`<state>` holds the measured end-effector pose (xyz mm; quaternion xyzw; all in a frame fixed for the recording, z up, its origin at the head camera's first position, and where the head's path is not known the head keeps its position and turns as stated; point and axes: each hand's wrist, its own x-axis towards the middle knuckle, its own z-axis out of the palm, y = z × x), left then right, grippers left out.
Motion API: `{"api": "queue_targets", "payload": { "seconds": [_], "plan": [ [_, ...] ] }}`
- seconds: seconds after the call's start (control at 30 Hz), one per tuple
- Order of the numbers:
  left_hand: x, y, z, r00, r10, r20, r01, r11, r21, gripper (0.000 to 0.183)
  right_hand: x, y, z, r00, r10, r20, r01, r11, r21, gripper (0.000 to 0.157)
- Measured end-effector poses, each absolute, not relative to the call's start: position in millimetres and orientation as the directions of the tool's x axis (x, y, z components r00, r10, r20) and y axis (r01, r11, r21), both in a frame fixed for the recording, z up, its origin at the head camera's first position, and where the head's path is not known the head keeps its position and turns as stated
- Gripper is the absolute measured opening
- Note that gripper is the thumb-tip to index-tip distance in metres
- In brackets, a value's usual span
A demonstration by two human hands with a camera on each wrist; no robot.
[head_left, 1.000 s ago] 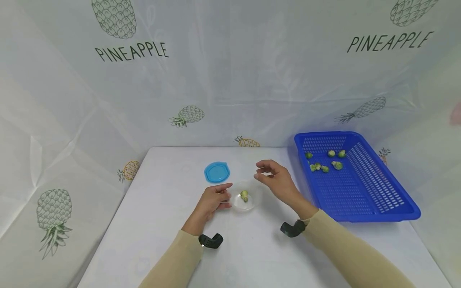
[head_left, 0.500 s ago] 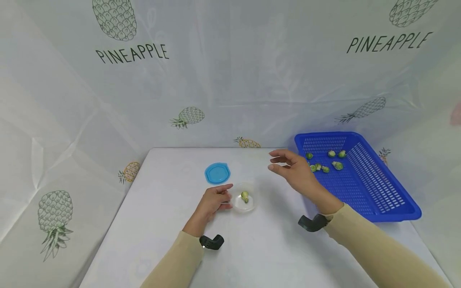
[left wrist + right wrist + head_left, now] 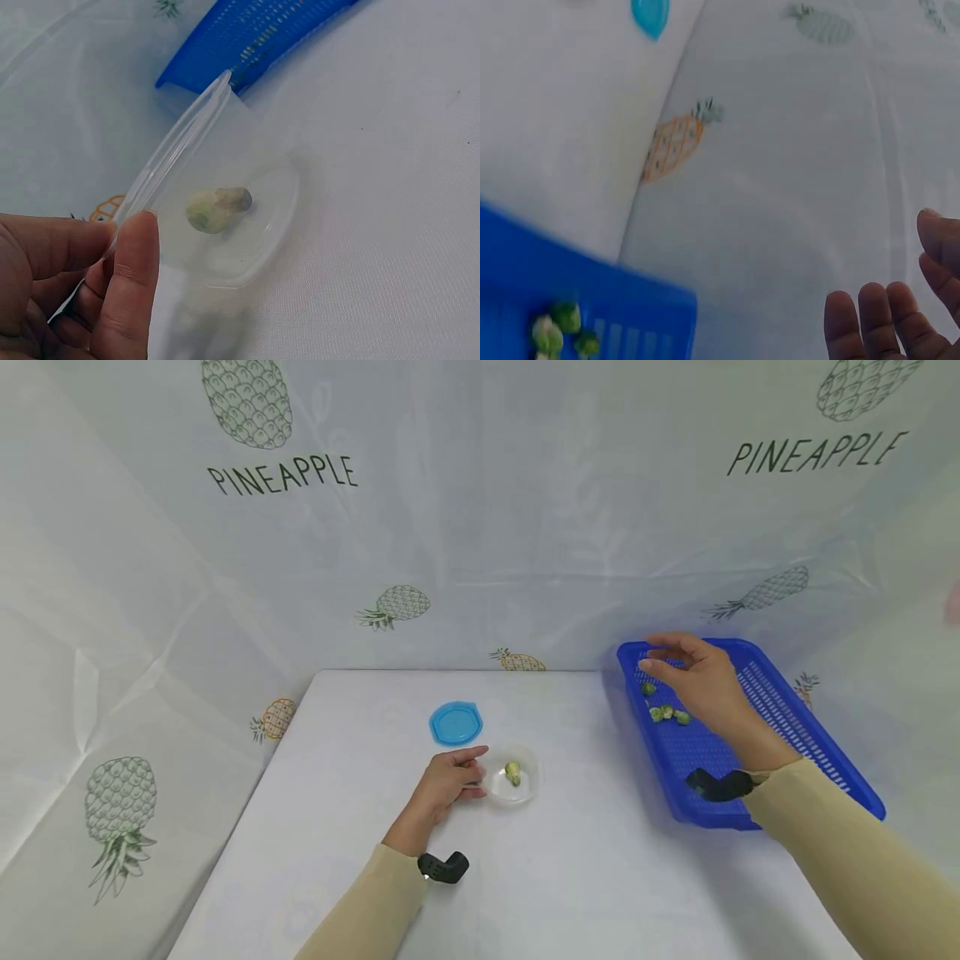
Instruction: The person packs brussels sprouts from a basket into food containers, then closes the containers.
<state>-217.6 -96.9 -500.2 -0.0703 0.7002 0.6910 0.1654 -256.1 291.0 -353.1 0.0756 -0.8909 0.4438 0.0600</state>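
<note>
A clear plastic container (image 3: 531,785) stands on the white table with one Brussels sprout (image 3: 512,772) inside. My left hand (image 3: 448,781) pinches its rim between thumb and fingers, as the left wrist view shows up close. My right hand (image 3: 697,681) hovers over the blue basket (image 3: 678,806), holding nothing, fingers relaxed and apart from the thumb. Several Brussels sprouts (image 3: 667,712) lie at the basket's far left side; the hand and forearm cover part of the basket floor. In the right wrist view, the right hand's fingers (image 3: 877,322) show at the lower right.
A light-blue lid (image 3: 456,723) lies flat on the table just behind the container. White sheeting printed with pineapples (image 3: 402,602) rises behind the table (image 3: 337,827) and at both sides. The basket occupies the table's right side.
My right hand has moved right and away from me, from beside the container to above the blue basket. The left hand has stayed on the container's rim.
</note>
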Motion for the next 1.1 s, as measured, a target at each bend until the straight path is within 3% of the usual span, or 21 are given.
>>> {"api": "queue_targets", "payload": {
  "seconds": [0.6, 1.1],
  "plan": [
    [-218.1, -99.1, -501.5, -0.934, 0.133, -0.333, -0.331, 0.041, 0.943, 0.046, -305.3, 372.2, -395.7, -0.997, -0.049, 0.054, -0.073, 0.697, -0.713, 0.080],
    [-214.6, -99.7, -498.6, -0.938, 0.128, -0.324, -0.321, 0.045, 0.946, 0.046, -324.9, 411.7, -434.1, -0.996, -0.077, -0.049, -0.025, 0.747, -0.665, 0.085]
  ]
}}
